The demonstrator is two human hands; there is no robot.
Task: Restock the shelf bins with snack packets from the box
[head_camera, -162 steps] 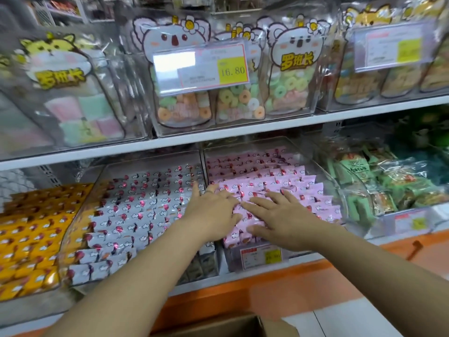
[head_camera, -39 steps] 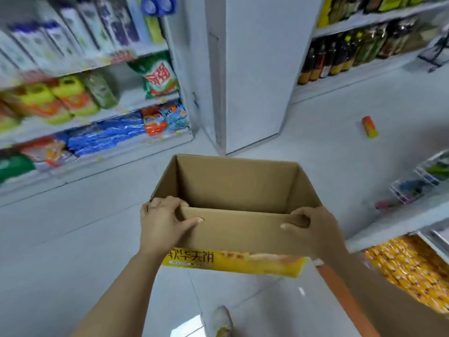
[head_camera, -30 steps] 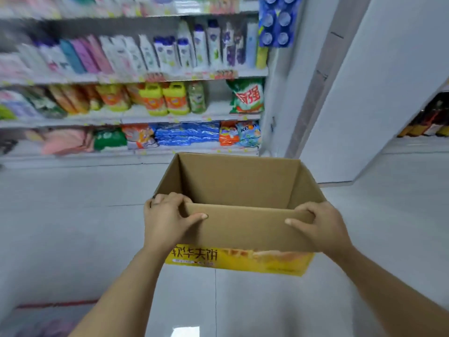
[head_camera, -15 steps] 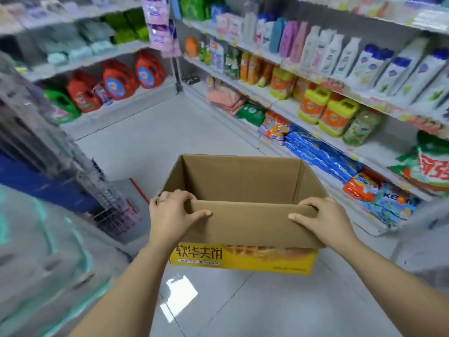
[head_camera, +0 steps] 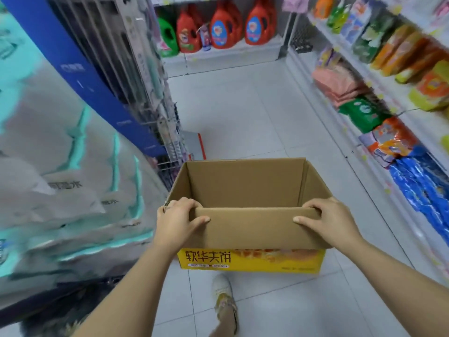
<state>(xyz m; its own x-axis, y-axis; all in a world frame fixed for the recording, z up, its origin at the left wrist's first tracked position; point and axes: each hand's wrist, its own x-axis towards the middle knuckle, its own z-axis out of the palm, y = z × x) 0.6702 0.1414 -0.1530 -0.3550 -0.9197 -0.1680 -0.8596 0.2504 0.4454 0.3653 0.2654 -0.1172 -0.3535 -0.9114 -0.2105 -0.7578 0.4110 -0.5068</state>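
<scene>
The box (head_camera: 247, 215) is held level above the floor, long axis running hand to hand; its near rim is gripped at each corner by the left hand (head_camera: 176, 221) and right hand (head_camera: 331, 221)

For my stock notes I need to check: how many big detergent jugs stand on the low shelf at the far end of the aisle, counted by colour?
Red jugs: 3
Green jug: 1
Total: 4
</scene>
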